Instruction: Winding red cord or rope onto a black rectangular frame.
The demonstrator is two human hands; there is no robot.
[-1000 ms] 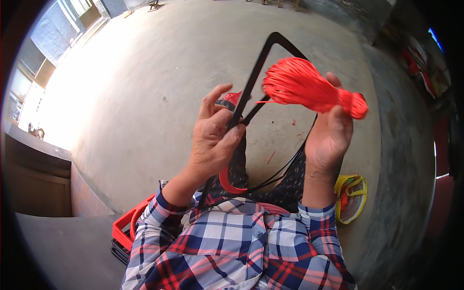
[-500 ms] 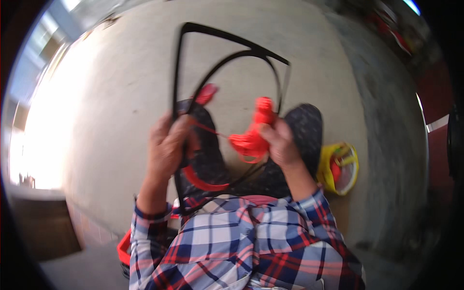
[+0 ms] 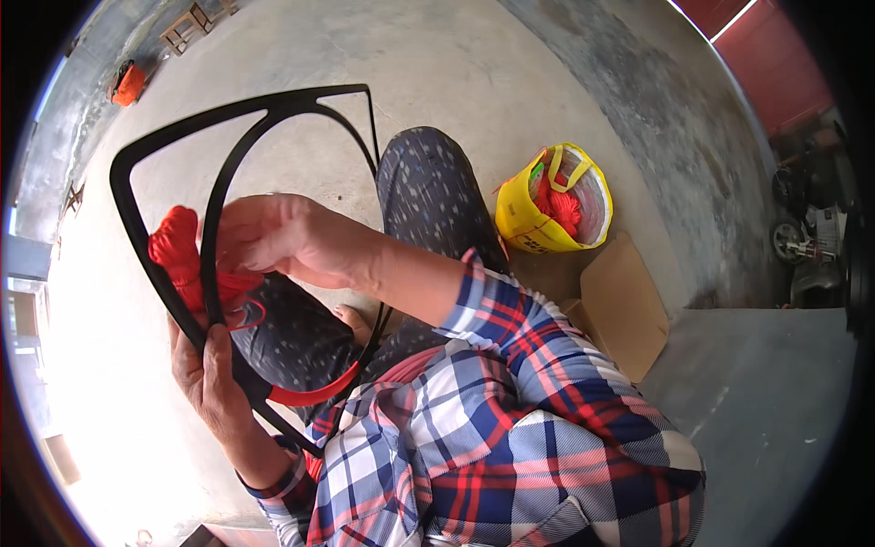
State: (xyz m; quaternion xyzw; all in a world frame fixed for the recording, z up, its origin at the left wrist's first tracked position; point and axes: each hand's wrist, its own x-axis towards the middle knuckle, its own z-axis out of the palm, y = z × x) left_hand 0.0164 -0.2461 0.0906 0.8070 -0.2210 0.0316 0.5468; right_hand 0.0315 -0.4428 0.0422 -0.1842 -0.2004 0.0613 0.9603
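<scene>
A black frame [image 3: 196,129], with an angular outline and a curved inner bar, tilts above my lap. My left hand [image 3: 216,376] is closed round its lower left side, thumb on top. Red cord wrapping [image 3: 317,393] covers part of the curved bar near my shirt. A bundled skein of red cord [image 3: 175,248] passes behind the curved bar, between it and the outer side. My right hand [image 3: 305,239] reaches across to the left, its bent fingers on the skein behind that bar; the fingertips are partly hidden.
A yellow bag [image 3: 519,214] holding red cord stands on the floor beyond my right knee. Behind it is an open cardboard box [image 3: 624,305]. A small wooden stool [image 3: 186,29] and an orange bag [image 3: 129,84] are by the far left wall.
My view has turned. My right hand has carried the red skein leftward across the frame, to the outer side near my left hand. The frame has tilted left.
</scene>
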